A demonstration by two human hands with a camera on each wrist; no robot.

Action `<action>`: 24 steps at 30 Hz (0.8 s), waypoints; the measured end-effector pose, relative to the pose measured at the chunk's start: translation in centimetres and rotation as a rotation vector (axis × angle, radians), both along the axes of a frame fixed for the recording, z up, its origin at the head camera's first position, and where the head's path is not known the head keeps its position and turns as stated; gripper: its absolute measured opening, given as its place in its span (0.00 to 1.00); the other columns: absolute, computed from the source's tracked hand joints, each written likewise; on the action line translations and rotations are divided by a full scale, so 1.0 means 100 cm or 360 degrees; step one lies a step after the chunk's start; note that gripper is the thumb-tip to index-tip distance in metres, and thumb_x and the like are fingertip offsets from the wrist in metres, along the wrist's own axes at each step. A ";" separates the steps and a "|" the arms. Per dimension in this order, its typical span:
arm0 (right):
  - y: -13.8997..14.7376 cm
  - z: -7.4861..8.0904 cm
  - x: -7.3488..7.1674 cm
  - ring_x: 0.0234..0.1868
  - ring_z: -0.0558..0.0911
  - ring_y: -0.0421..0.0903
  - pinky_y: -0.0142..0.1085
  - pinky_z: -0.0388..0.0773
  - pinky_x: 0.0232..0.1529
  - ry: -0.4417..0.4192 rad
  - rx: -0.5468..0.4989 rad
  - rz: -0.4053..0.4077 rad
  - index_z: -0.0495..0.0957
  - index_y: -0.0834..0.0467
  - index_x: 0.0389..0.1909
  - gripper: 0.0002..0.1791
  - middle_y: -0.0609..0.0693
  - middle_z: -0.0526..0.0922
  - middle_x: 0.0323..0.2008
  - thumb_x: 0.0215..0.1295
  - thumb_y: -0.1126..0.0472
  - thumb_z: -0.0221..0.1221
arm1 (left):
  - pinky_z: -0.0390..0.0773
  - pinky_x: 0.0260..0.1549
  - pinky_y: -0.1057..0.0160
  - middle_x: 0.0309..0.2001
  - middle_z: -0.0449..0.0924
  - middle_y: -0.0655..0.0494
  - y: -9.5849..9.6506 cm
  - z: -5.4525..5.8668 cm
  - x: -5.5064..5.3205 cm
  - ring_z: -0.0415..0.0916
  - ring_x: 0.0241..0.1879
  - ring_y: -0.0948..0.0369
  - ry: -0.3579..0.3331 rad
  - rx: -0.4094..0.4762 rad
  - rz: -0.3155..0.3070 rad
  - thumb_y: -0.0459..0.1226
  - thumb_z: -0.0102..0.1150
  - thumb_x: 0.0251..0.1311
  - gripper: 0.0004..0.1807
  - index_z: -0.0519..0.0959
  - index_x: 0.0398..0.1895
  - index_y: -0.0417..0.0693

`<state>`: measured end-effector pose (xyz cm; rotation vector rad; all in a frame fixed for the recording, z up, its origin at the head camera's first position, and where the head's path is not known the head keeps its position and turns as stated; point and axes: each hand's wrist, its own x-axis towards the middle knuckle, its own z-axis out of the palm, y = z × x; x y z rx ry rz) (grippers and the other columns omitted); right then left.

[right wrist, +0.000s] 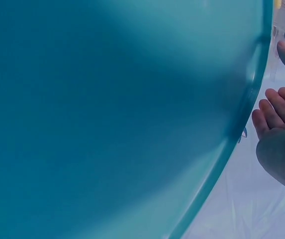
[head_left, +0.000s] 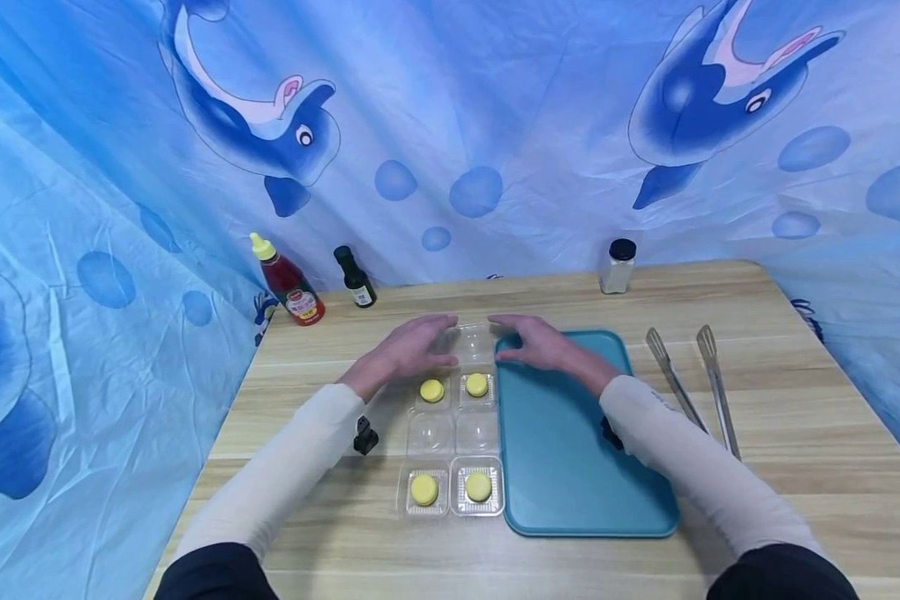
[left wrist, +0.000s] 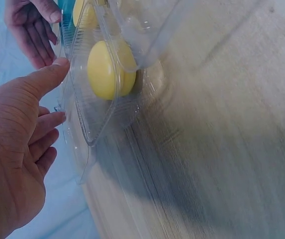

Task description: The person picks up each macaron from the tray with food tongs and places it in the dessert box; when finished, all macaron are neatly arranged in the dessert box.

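Observation:
My left hand (head_left: 412, 346) is at the far end of the clear plastic boxes, thumb and fingers spread, beside the raised clear lid (head_left: 474, 342). Opposite it, my right hand (head_left: 536, 343) reaches over the tray's far left corner with fingers extended. Neither hand holds anything. Between and below them, a yellow macaron (head_left: 477, 384) sits in an opened box, and another macaron (head_left: 431, 390) lies to its left. In the left wrist view, the left thumb tip (left wrist: 61, 62) is right at the box edge, near a macaron (left wrist: 105, 69). Nearer me, two more boxes each hold a macaron (head_left: 477, 487).
A blue-green tray (head_left: 585, 450) lies right of the boxes, with metal tongs (head_left: 712, 375) beyond it. At the back stand a red sauce bottle (head_left: 292, 287), a small dark bottle (head_left: 356, 279) and a black-capped jar (head_left: 618, 267). A blue dolphin-printed curtain (head_left: 450, 125) hangs behind.

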<state>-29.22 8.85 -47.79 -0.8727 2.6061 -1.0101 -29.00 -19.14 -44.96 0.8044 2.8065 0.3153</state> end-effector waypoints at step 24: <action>-0.002 -0.003 -0.002 0.73 0.73 0.64 0.56 0.71 0.73 0.0078 -0.0191 -0.0014 0.63 0.65 0.79 0.39 0.64 0.70 0.75 0.73 0.64 0.68 | 0.63 0.77 0.43 0.79 0.66 0.52 0.010 0.005 -0.001 0.64 0.77 0.48 0.0062 0.0201 0.0074 0.52 0.75 0.64 0.48 0.62 0.83 0.50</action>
